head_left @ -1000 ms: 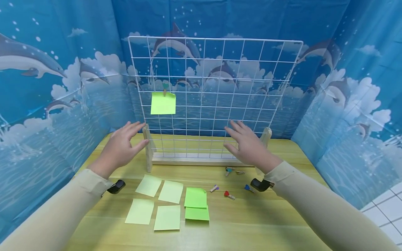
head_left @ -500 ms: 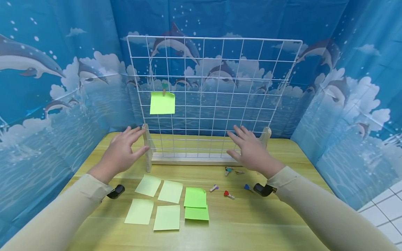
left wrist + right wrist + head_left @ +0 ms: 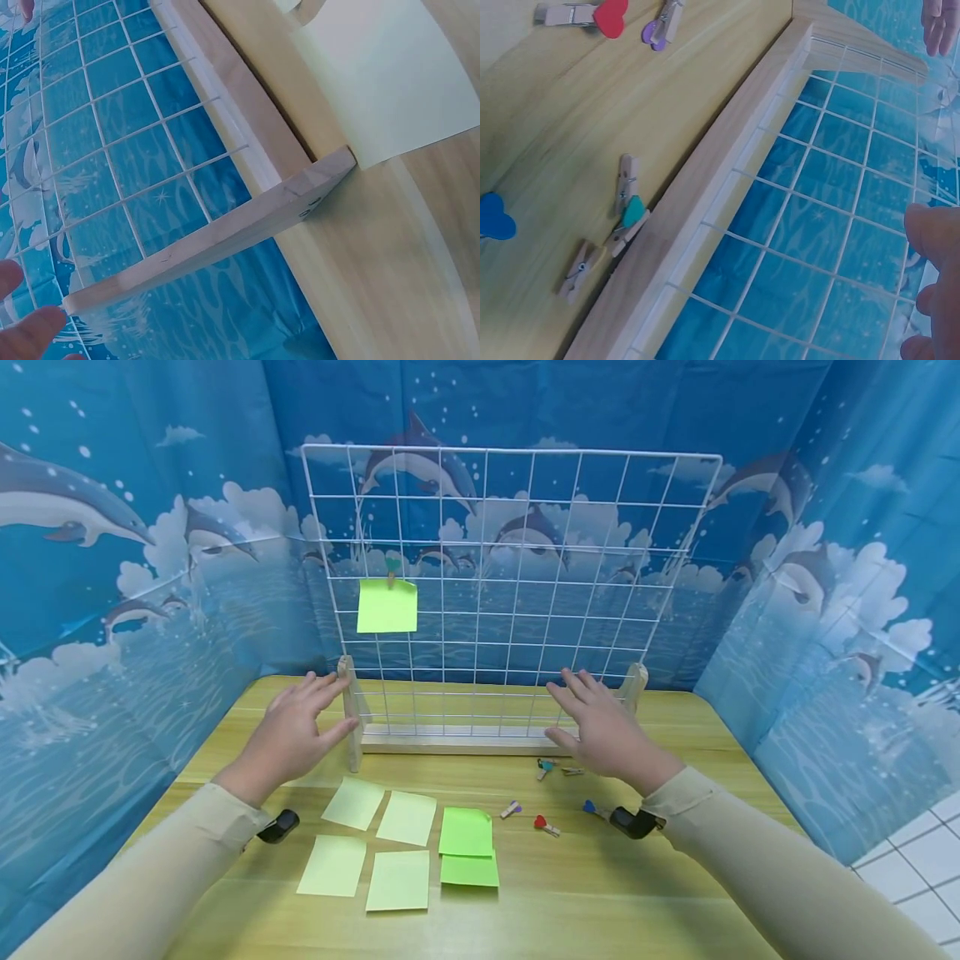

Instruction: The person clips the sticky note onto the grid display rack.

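Left hand (image 3: 285, 735) empty, fingers spread, by the left end of the wire rack (image 3: 481, 581); right hand (image 3: 611, 735) ditto, by its right. Sticky notes (image 3: 398, 881) and clothespins (image 3: 550, 828) lie in front.

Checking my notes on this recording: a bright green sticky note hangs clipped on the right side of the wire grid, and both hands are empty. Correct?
Not quite: the head view shows the hanging green note on the left side of the wire grid. The left hand and right hand are empty.
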`<state>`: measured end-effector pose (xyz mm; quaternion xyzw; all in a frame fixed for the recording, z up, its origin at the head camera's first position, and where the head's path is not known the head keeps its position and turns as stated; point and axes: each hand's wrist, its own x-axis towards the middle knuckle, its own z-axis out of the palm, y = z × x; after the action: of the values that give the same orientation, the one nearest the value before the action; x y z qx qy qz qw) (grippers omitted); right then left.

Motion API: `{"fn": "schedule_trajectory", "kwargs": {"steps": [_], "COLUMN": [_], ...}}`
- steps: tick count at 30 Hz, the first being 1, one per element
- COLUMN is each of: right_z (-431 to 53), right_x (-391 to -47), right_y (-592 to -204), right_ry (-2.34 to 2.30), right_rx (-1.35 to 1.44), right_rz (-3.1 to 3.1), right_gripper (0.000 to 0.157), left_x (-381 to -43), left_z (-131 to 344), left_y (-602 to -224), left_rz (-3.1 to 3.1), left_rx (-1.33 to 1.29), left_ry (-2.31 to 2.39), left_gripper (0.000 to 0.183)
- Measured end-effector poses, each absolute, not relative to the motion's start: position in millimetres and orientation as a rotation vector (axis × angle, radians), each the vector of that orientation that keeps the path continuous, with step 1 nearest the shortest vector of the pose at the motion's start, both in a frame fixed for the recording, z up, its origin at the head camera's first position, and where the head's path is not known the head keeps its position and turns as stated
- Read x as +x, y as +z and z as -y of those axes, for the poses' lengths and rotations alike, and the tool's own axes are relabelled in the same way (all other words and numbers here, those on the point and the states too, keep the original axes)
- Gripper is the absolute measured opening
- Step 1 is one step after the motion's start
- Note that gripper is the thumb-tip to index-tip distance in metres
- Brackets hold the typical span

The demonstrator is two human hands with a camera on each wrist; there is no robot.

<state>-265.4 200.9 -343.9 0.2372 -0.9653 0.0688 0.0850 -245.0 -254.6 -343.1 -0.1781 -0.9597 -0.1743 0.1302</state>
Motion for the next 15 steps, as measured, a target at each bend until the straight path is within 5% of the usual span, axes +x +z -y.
{"fn": "schedule_trajectory", "kwargs": {"steps": [15], "right_z": [-211], "right_x": [-260], "right_y": [-363], "right_ry": [0.217], "right_rx": [0.705], "right_rz": [2.901], "right_gripper": [0.076], "left_x": [-245], "left_z": [257], "left_y": [-363], "left_rz": [2.794], "left_rx": [-0.537], "left_ry": [-0.527], "left_gripper": [0.066]}}
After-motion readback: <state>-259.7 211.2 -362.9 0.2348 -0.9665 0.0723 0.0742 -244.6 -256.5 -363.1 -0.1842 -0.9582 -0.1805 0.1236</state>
